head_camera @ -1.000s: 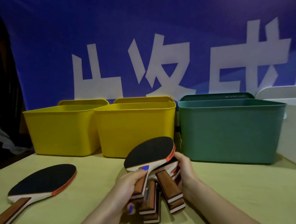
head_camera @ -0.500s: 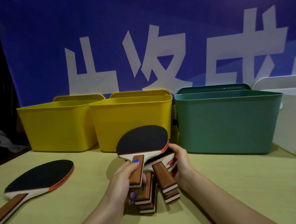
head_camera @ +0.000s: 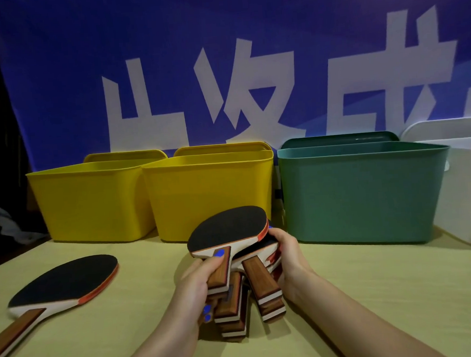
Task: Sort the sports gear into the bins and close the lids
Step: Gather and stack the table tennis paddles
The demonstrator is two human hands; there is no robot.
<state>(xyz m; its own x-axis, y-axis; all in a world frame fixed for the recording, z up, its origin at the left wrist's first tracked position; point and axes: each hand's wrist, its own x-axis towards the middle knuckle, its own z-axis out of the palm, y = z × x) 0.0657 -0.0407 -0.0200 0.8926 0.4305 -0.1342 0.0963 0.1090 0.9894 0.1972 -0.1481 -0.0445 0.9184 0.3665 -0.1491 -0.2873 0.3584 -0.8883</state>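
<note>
Both hands grip a stack of paddles [head_camera: 234, 251] above the table [head_camera: 376, 294]: the left hand [head_camera: 191, 287] wraps the handles (thumb on the top one), the right hand [head_camera: 288, 258] cups the blades' edge. Another paddle [head_camera: 63, 285] lies flat at left. Behind stand two yellow bins [head_camera: 94, 205], a green bin [head_camera: 361, 194] and a white bin [head_camera: 469, 190], lids off.
</note>
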